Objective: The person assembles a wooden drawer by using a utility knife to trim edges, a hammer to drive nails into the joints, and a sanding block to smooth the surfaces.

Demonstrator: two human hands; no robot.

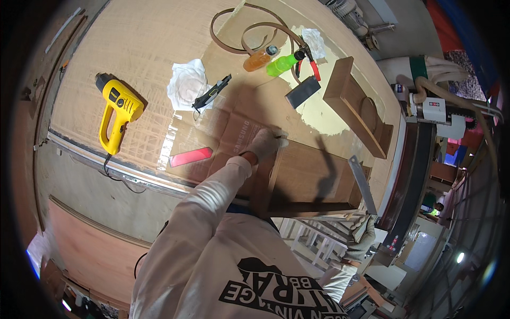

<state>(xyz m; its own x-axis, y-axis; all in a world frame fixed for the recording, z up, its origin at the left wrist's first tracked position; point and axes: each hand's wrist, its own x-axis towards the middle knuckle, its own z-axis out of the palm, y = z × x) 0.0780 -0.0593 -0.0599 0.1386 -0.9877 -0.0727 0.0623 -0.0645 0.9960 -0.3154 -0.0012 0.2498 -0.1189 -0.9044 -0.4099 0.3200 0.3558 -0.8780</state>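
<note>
My left hand (264, 143), in a pale glove, is closed at the far left corner of a shallow brown wooden box (273, 178). Its fingertips lie over the rim. Low on the right, my right hand (364, 232), in a grey glove, is closed near the box's right end. From it rises a flat grey metal strip (363, 185), whose lower end meets the glove; the fingers are partly hidden. A shadow falls across the panel inside the box. Under my left hand lies a flattened brown cardboard sheet (226, 139), with a red strip (191, 157) on it.
A yellow heat gun (119, 109) lies left, its cord over the table edge. Farther back are crumpled white paper (187, 85), a black-handled tool (212, 93), orange (257, 61) and green (281, 65) bottles, red-handled pliers (314, 69), a black block (303, 92) and another wooden box (353, 109).
</note>
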